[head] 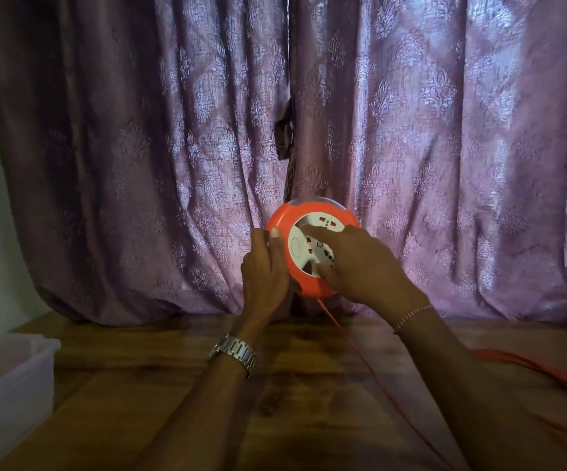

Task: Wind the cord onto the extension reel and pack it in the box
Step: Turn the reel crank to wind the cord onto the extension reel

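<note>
The round orange extension reel (283, 215) with a white socket face is held upright above the wooden table, in front of the curtain. My left hand (264, 266) grips its left rim, thumb on the orange edge. My right hand (360, 263) rests on the white socket face, with its index finger and thumb pressed onto the face. A thin orange cord (360, 355) hangs from the bottom of the reel and runs down to the right across the table. More of the orange cord lies in a loose heap (547, 372) at the right edge.
A translucent plastic box (13, 375) stands open at the table's left edge. A purple patterned curtain (139, 147) hangs right behind the reel, down to the wooden table (173, 385). A pale wall shows at far left.
</note>
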Available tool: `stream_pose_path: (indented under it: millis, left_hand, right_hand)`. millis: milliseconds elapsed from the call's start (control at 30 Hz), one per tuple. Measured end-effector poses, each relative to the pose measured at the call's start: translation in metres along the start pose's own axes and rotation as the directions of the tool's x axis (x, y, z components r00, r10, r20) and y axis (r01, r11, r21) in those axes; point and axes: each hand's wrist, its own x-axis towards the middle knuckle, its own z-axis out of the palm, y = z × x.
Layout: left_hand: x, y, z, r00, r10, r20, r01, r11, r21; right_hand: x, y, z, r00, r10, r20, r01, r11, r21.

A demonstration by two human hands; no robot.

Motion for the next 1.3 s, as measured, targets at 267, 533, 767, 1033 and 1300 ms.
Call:
stream_pose_path:
  millis: [267,533,767,1033,1300]
  left_hand:
    - [0.001,-0.002,0.004,0.998,0.063,-0.017,-0.063,0.998,0.006]
    - [0.009,-0.001,0.001,0.998,0.068,0.002,-0.068,0.997,-0.028]
    - [0.018,0.001,-0.004,0.998,0.054,-0.028,-0.056,0.997,-0.06]
    - [0.018,0.005,-0.005,0.996,0.084,-0.032,-0.086,0.993,-0.084]
    - [0.015,0.006,-0.003,0.995,0.095,-0.027,-0.095,0.995,-0.037]
  right_hand:
    - [0.002,0.002,0.011,0.937,0.129,-0.324,-0.12,0.992,0.048]
    - [0.002,0.002,-0.008,0.894,0.164,-0.417,-0.197,0.98,-0.037]
    - [-0.001,0.005,-0.033,0.994,-0.09,-0.059,0.093,0.995,0.044]
    - [-0.005,-0.01,-0.017,0.996,-0.067,-0.054,0.059,0.989,-0.134]
    - [-0.004,-0.006,-0.009,0.935,0.067,-0.347,-0.088,0.995,-0.046]
